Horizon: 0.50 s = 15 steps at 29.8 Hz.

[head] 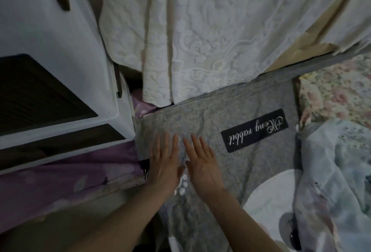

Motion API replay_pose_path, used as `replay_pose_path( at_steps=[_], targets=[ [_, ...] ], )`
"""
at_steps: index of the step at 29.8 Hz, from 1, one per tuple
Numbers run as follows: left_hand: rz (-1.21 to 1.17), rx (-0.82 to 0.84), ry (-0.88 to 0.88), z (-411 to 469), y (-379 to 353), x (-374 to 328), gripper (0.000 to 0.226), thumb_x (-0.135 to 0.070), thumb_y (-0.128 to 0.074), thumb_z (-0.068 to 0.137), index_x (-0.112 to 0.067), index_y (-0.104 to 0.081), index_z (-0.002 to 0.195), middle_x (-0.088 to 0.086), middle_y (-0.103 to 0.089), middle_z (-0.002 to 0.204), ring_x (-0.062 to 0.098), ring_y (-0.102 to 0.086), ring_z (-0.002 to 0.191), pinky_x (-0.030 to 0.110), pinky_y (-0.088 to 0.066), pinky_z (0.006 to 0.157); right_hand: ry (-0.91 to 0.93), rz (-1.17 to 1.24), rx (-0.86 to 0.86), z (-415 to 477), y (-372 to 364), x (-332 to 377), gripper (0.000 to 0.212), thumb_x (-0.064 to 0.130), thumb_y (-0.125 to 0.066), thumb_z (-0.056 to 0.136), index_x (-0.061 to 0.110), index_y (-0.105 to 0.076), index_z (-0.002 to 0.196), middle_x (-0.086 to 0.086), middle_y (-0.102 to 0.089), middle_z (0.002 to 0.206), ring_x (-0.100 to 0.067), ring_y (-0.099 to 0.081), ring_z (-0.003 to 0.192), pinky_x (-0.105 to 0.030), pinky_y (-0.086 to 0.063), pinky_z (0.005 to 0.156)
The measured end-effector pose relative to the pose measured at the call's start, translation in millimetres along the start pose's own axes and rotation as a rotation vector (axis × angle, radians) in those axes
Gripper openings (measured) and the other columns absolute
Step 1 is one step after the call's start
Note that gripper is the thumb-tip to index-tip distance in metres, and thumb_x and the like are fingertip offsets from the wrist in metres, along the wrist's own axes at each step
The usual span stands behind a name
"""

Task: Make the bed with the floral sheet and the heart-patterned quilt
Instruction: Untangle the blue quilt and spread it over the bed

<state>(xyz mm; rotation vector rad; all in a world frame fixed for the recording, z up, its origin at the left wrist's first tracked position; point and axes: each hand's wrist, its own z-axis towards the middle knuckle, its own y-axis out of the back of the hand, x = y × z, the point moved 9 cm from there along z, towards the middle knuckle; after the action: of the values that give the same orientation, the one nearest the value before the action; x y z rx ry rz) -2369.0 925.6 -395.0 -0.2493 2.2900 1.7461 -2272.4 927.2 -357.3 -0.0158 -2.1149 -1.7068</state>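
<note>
Head view: left hand (164, 163) and right hand (202, 165) press flat, grasping nothing, apparently smoothing grey cover (230, 107); next, likely spread floral sheet (337, 91) to their right.

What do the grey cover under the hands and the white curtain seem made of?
Grey cover: likely soft woven fabric, matte and heathered, creased. White curtain: apparently lace or embroidered cloth, with raised floral relief, hanging in folds.

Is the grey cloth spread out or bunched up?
Spread out: the grey cloth lies flat, with the left hand and right hand resting open on it.
</note>
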Motion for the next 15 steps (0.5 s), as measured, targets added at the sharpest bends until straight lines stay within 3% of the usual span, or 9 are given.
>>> replay_pose_path(
  at_steps=[3, 6, 8, 11, 13, 15],
  targets=[
    [-0.075, -0.067, 0.127, -4.5, -37.7, 2.8, 0.118, -0.05, -0.084, 0.063, -0.004, -0.022, 0.152, 0.026, -0.021, 0.157, 0.044, -0.021, 0.144, 0.06, -0.035, 0.108, 0.112, -0.099, 0.071, 41.2, -17.7, -7.9, 0.098, 0.007, -0.079, 0.072, 0.021, -0.027, 0.154, -0.01, -0.028, 0.159, -0.034, -0.026, 0.146, -0.046, -0.02, 0.116],
    [-0.184, -0.074, 0.261, -9.2, -72.4, -3.5, 0.112, -0.052, -0.078, 0.072, -0.006, -0.017, 0.154, 0.027, -0.022, 0.157, 0.046, -0.022, 0.143, 0.064, -0.034, 0.106, 0.271, -0.25, 0.214, 76.9, -30.3, -5.1, 0.089, -0.004, -0.047, 0.088, 0.027, -0.003, 0.158, -0.003, 0.009, 0.165, -0.029, 0.011, 0.151, -0.042, 0.008, 0.121],
    [-0.27, -0.107, 0.36, -8.2, -93.8, -3.2, 0.102, -0.054, -0.063, 0.082, -0.007, -0.009, 0.156, 0.028, -0.017, 0.158, 0.046, -0.017, 0.145, 0.064, -0.028, 0.108, 0.386, -0.383, 0.314, 101.6, -50.0, -2.5, 0.083, 0.0, -0.038, 0.093, 0.029, 0.009, 0.156, -0.001, 0.018, 0.163, -0.027, 0.019, 0.149, -0.044, 0.009, 0.121],
    [-0.359, -0.149, 0.429, 1.7, -112.1, -4.7, 0.087, -0.044, -0.043, 0.094, -0.01, 0.009, 0.155, 0.028, -0.006, 0.16, 0.042, -0.007, 0.146, 0.061, -0.021, 0.11, 0.556, -0.46, 0.351, 128.9, -70.8, 5.7, 0.069, 0.01, -0.025, 0.096, 0.026, 0.002, 0.157, -0.003, 0.011, 0.165, -0.029, 0.011, 0.151, -0.045, 0.004, 0.122],
    [-0.415, -0.185, 0.52, 8.8, -128.5, 3.6, 0.089, -0.03, -0.043, 0.098, -0.018, 0.03, 0.149, 0.02, 0.019, 0.16, 0.036, 0.012, 0.148, 0.056, -0.008, 0.116, 0.683, -0.437, 0.341, 139.6, -87.6, 16.4, 0.067, 0.016, -0.013, 0.09, 0.021, -0.019, 0.156, -0.007, -0.009, 0.165, -0.035, -0.009, 0.15, -0.051, -0.011, 0.121],
    [-0.497, -0.153, 0.619, 20.9, -138.3, 12.6, 0.091, -0.024, -0.04, 0.102, -0.022, 0.042, 0.141, 0.008, 0.044, 0.15, 0.029, 0.03, 0.144, 0.051, 0.005, 0.117, 0.722, -0.465, 0.344, 151.3, -98.2, 20.8, 0.064, 0.018, -0.016, 0.092, 0.023, -0.021, 0.156, -0.005, -0.012, 0.164, -0.034, -0.012, 0.15, -0.052, -0.016, 0.12]
  ],
)
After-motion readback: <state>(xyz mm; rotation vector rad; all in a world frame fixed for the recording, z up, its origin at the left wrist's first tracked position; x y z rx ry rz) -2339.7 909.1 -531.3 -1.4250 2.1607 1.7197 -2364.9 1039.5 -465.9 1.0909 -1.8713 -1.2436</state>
